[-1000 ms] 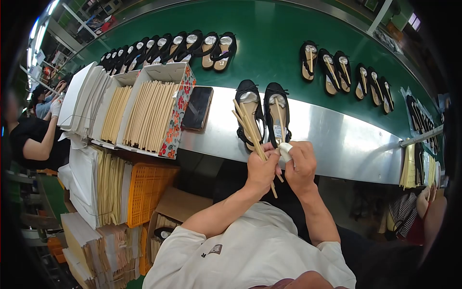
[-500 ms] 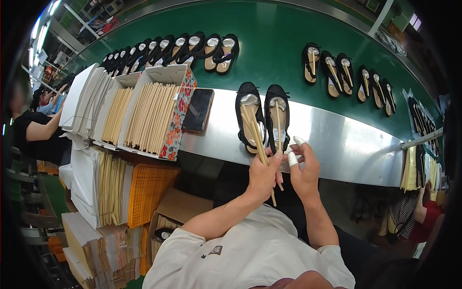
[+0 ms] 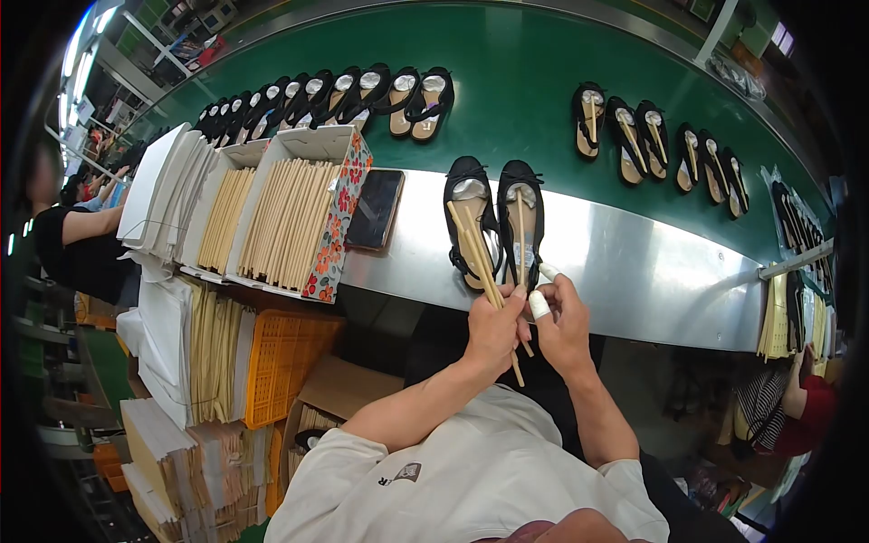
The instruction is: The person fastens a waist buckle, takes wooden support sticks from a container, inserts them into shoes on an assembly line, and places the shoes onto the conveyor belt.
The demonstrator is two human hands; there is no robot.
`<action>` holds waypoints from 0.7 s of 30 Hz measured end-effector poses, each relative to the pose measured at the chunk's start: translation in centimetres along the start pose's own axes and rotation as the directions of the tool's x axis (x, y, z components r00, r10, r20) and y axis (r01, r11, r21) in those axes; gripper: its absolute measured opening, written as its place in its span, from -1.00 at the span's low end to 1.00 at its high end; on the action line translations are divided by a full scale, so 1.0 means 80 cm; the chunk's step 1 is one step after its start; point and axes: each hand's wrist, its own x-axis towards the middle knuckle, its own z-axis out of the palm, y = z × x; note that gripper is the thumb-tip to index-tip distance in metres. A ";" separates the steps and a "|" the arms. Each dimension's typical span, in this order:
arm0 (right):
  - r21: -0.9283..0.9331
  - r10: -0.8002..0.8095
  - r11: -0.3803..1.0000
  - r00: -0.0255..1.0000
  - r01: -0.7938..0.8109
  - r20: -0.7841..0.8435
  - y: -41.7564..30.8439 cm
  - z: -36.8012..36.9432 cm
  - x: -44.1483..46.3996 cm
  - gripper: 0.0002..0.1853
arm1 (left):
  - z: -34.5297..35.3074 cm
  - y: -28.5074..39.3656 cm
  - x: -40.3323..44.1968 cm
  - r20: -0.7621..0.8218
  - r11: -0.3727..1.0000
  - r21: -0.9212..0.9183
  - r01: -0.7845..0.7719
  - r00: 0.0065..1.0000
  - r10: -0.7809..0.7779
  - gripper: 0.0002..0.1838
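A pair of black flat shoes with bows and straps lies before me, toes away: the left shoe [image 3: 466, 181] and the right shoe [image 3: 520, 176]. Pale paper stuffing fills both toes. My left hand [image 3: 493, 330] is closed around several thin wooden sticks [image 3: 480, 249], which slant over the left shoe and stick out below my palm. Another stick [image 3: 521, 222] lies along the right shoe's insole, its far end at the stuffing. White covers sit on the thumb and index finger of my right hand [image 3: 563, 326]. Its curled fingers are at the right shoe's heel, the index tip against its side.
Left stand boxes of wooden sticks [image 3: 285, 217], one with a floral side [image 3: 328, 231], and a dark phone [image 3: 374, 208]. Shoes in rows [image 3: 421, 100] lie on the green belt [image 3: 507, 81] beyond the metal ledge [image 3: 634, 262]. An orange crate [image 3: 285, 362] and co-workers flank me.
My right hand has drawn in toward the right shoe's heel, its index finger now lower against the shoe's side. The left hand and its sticks have barely moved.
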 end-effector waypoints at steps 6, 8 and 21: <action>-0.037 -0.040 0.999 0.999 0.039 -0.027 0.005 -0.008 -0.007 -0.68 | 0.000 0.015 -0.013 0.036 0.994 0.106 -0.010 0.999 0.007 -0.75; -0.112 -0.005 0.994 0.999 0.000 -0.042 -0.003 -0.012 -0.020 -0.82 | -0.009 0.021 -0.020 0.033 0.984 0.177 -0.025 0.999 0.019 -0.72; 0.052 0.178 0.972 0.866 -0.228 0.467 -0.022 0.003 -0.047 -0.82 | -0.035 0.062 -0.022 0.233 0.981 0.142 -0.132 0.968 0.096 -0.64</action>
